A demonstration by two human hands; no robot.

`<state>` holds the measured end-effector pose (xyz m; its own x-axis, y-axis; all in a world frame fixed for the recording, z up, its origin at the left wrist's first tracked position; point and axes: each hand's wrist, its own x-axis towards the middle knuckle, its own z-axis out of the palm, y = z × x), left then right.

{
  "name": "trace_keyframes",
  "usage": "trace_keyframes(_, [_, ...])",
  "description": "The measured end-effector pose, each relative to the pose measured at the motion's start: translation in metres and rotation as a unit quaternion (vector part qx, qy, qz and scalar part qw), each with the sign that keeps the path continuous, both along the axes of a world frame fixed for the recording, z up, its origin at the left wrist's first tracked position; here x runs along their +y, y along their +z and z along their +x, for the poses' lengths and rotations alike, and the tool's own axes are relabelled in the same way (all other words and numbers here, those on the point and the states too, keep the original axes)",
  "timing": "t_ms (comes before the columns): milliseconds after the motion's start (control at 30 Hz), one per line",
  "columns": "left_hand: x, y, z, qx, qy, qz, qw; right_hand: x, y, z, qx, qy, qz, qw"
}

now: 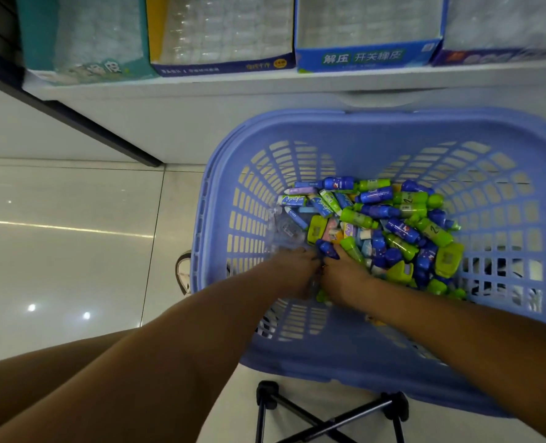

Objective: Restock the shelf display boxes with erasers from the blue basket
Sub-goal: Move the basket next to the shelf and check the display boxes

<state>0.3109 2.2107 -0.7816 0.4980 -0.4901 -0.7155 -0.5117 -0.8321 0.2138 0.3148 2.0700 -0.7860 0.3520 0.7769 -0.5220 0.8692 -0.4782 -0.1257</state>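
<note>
I am looking down into a large blue slotted plastic basket point(377, 121) filling the centre and right of the frame and sitting on a black folding stand point(329, 414) at the bottom. A heap of small erasers point(393, 219) is lying in it: blue and green bottle shapes, some green ones printed with a large "2", and flat wrapped bars with script that I am reading as "Koala". A piece of crumpled clear plastic point(284, 230) is lying at the heap's left edge. The left hand point(292, 271) and right hand point(345, 276) are reaching into the basket close together at the near side of the heap. Both are blurring, so I cannot tell how the fingers are lying. Along the top, a white shelf point(201, 87) is carrying cardboard display boxes; the blue display box point(361, 57) is reading "解压 开关橡皮".
</note>
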Motion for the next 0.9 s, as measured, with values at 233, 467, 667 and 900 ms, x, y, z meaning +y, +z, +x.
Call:
trace_keyframes(233, [0.014, -0.005, 0.012, -0.01, -0.036, 0.056, 0.998, -0.031, -0.004, 0.007, -0.032, 0.065, -0.003, 0.997])
trace_keyframes(467, [0.012, 0.001, 0.028, -0.15, 0.161, 0.095, 0.971, -0.04, -0.01, 0.013, 0.006, 0.113, -0.143, 0.983])
trace_keyframes(667, [0.019, -0.001, 0.031, -0.121, 0.173, 0.112, 0.971, -0.046, -0.008, 0.012, 0.017, 0.093, -0.1, 0.991])
trace_keyframes(900, [0.019, 0.004, 0.031, -0.091, 0.09, 0.104, 0.986, -0.051, 0.009, 0.017, 0.054, 0.122, -0.107, 0.985])
